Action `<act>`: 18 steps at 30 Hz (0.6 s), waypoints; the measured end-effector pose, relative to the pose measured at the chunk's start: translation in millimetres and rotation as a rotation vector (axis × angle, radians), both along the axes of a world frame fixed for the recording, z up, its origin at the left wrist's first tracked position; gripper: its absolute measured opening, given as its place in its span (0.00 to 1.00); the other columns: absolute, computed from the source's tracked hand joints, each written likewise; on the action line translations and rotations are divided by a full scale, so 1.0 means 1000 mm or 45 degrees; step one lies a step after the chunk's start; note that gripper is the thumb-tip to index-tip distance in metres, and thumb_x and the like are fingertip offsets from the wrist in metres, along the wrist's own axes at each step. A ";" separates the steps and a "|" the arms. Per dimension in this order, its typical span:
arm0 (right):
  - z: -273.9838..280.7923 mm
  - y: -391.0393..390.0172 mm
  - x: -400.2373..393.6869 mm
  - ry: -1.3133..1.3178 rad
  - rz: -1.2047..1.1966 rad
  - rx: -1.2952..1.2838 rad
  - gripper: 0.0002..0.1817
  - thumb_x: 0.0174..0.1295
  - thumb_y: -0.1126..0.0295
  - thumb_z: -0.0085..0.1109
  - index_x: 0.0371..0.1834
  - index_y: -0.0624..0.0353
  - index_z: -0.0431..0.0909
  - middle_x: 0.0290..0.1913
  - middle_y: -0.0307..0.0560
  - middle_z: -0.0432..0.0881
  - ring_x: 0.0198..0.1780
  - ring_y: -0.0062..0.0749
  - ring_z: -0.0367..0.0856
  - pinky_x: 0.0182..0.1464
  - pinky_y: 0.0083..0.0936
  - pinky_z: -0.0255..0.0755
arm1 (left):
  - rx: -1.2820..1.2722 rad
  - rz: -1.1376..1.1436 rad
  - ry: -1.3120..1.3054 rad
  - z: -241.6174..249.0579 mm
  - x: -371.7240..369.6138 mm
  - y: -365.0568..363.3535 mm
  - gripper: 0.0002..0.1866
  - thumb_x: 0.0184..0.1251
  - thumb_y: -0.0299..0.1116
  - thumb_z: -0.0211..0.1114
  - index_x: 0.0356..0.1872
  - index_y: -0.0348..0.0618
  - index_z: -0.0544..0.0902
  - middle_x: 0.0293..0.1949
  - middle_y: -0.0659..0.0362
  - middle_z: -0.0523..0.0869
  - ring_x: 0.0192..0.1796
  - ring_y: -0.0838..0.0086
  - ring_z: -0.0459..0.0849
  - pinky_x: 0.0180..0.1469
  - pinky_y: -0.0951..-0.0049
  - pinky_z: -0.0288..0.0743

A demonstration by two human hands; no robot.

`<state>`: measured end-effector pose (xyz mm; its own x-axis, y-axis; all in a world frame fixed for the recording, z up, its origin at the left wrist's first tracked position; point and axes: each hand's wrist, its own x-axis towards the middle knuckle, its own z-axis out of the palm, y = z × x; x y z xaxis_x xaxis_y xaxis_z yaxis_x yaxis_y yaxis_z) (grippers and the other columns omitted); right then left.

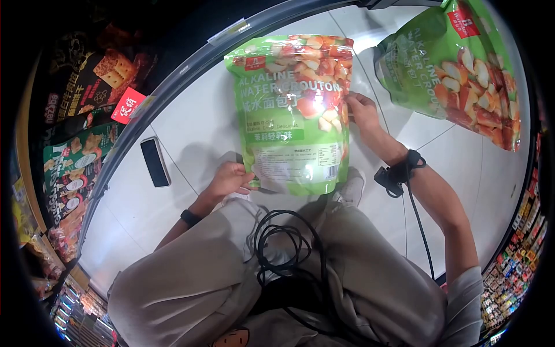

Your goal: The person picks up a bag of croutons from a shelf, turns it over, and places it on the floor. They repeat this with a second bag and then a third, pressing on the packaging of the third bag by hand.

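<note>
Both my left hand [231, 178] and right hand [362, 110] pinch the crouton bag [292, 115]; beside it, right, lies a second bag [457, 69]. I judge next needs steady lifting.

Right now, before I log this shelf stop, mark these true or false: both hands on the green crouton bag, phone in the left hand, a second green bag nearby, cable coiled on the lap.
1. Both hands grip the green crouton bag. True: left hand at its lower corner, right hand at its side edge.
2. The phone is in the left hand. False: it lies on the floor, apart from the hand.
3. A second green bag lies nearby. True.
4. The black cable lies stretched straight across the floor. False: it loops over the lap.
</note>
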<state>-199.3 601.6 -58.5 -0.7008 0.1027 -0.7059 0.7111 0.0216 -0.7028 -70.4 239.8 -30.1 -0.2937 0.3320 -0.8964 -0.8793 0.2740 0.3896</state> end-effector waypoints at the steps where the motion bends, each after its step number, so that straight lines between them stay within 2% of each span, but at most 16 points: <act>1: 0.003 -0.002 0.000 0.046 -0.045 0.018 0.09 0.66 0.65 0.57 0.37 0.59 0.80 0.30 0.37 0.83 0.28 0.19 0.79 0.30 0.19 0.71 | 0.000 0.002 0.002 0.000 0.000 0.000 0.17 0.73 0.33 0.61 0.55 0.30 0.78 0.48 0.50 0.87 0.46 0.63 0.90 0.41 0.71 0.86; 8: 0.011 0.001 -0.007 0.108 -0.030 -0.048 0.10 0.68 0.65 0.57 0.43 0.59 0.83 0.31 0.35 0.84 0.30 0.18 0.78 0.34 0.18 0.71 | 0.045 -0.032 0.051 0.000 0.002 -0.003 0.18 0.73 0.37 0.62 0.54 0.32 0.79 0.46 0.54 0.87 0.46 0.64 0.90 0.42 0.71 0.85; 11: 0.004 0.010 -0.012 0.164 0.075 -0.081 0.11 0.69 0.67 0.57 0.46 0.60 0.84 0.33 0.35 0.85 0.31 0.17 0.78 0.35 0.17 0.71 | 0.055 -0.030 0.053 -0.004 0.004 -0.005 0.18 0.73 0.37 0.62 0.54 0.33 0.79 0.45 0.54 0.88 0.46 0.65 0.90 0.43 0.71 0.85; 13: 0.001 0.016 -0.013 0.107 0.202 -0.061 0.13 0.69 0.63 0.57 0.48 0.59 0.82 0.43 0.36 0.85 0.44 0.22 0.81 0.52 0.27 0.72 | 0.058 -0.025 0.056 -0.006 0.005 -0.006 0.17 0.73 0.38 0.62 0.54 0.34 0.80 0.46 0.54 0.88 0.46 0.66 0.90 0.42 0.72 0.85; 18: -0.002 0.014 -0.013 0.137 0.209 -0.036 0.10 0.70 0.66 0.55 0.45 0.60 0.81 0.44 0.38 0.85 0.44 0.25 0.82 0.53 0.28 0.73 | 0.038 -0.014 0.061 -0.003 0.006 -0.006 0.17 0.73 0.38 0.62 0.54 0.35 0.80 0.46 0.55 0.88 0.45 0.67 0.90 0.42 0.73 0.85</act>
<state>-212.4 615.9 -60.4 -0.7779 -0.0379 -0.6272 0.6205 0.1106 -0.7763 -64.8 233.8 -32.8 -0.3321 0.3617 -0.8712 -0.8563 0.2717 0.4392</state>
